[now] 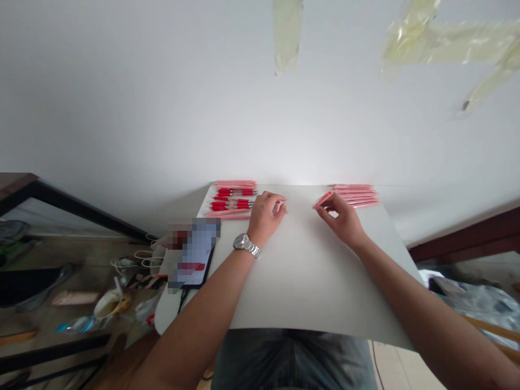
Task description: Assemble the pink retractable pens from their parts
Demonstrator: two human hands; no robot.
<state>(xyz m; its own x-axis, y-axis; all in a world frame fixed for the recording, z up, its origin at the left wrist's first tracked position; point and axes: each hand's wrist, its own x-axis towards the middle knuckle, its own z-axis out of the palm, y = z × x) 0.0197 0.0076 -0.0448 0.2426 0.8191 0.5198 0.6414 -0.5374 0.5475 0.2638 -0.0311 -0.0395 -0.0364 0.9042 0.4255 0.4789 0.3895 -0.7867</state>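
My right hand [340,216] pinches a slim pink pen [323,200] between thumb and fingers, its redder end tilted up and away. Just beyond it, a row of pink pens [357,196] lies side by side on the white table. Over the table's left half, my left hand [266,214] is curved with thumb and forefinger apart, and I see nothing held in it. Left of that hand lie several red pens [231,206] with clear barrels. Pink pens [235,184] lie behind them, and more pink ones [227,214] in front, partly covered by the hand.
A phone [199,254], partly blurred out, lies at the left edge of the white table [309,292] with a cable attached. The wall [260,124] stands right behind the table. On the floor at left are a cup [109,303], a bottle [81,325] and white cables [142,260].
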